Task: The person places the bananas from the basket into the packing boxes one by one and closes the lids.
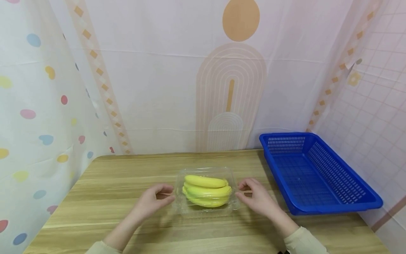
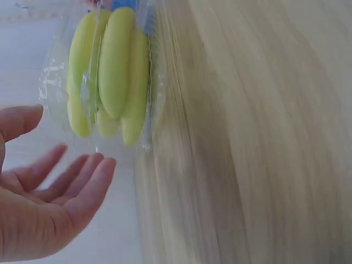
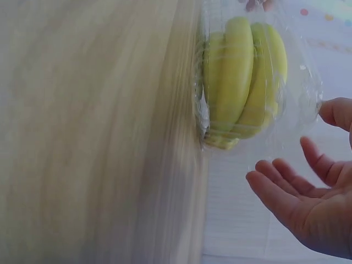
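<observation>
A clear plastic clamshell box (image 1: 206, 172) sits on the table with several yellow bananas (image 1: 207, 192) inside; its lid lies over them. My left hand (image 1: 155, 199) is at the box's left side, fingers loosely bent and spread from the thumb, with a small gap to the plastic in the left wrist view. On the other side, my right hand (image 1: 258, 197) has its fingers apart and nothing in its grasp. The right thumb (image 3: 335, 111) is right at the box's edge in the right wrist view.
A blue plastic basket (image 1: 280, 180) with slotted walls stands at the right of the wooden table (image 1: 127, 169). Printed curtains (image 1: 158, 88) hang behind the table and along both sides.
</observation>
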The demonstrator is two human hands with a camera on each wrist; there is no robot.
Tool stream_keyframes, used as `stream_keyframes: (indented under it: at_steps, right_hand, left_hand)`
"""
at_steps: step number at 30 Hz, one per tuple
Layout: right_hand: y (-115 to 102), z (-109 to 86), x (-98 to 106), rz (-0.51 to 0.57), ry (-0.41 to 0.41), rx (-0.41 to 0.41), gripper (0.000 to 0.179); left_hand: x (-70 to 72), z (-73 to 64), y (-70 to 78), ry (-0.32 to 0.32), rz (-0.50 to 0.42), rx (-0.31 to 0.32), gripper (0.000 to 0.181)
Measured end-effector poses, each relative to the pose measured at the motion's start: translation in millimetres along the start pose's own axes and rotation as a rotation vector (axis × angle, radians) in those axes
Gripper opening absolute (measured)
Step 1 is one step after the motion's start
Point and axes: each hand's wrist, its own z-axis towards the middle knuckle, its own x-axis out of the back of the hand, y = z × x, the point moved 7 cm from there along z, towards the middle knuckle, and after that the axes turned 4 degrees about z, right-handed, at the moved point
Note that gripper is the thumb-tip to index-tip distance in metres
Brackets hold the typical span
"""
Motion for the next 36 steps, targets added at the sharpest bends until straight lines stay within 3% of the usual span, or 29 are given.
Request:
stream_keyframes:
  at_steps: [4,8,12,17,25,36]
  right_hand:
    - [3.6,-2.2,-3.1,0.069,-0.025,-0.108,0.028]
    - [5.7,-7.2,-6.2,0.135,-0.059,-0.207,0.046]
    - [9.2,-12.9,-13.1,0.312,-0.115,-0.299,0.062]
    - [15.5,-16.8,-23.0,0.525,-0.174,-0.388,0.069]
    - [17.5,-21.2,-32.0,0.666,-0.211,-0.436,0.067]
    - [24.4,-18.5,-35.7,0.711,-0.172,-0.444,0.064]
  left_hand:
    - [-5.1,-3.1,-3.3,-0.030,-0.137,0.098,0.050]
    - [-12.9,-6.3,-8.1,-0.097,-0.281,0.178,0.060]
    - [-21.0,-8.0,-11.8,-0.166,-0.410,0.210,0.067]
    - [-27.9,-9.6,-16.5,-0.192,-0.516,0.239,0.068]
    - [-34.7,-12.2,-21.3,-0.216,-0.679,0.272,0.060]
    - [-37.0,-9.7,-22.0,-0.166,-0.734,0.270,0.059]
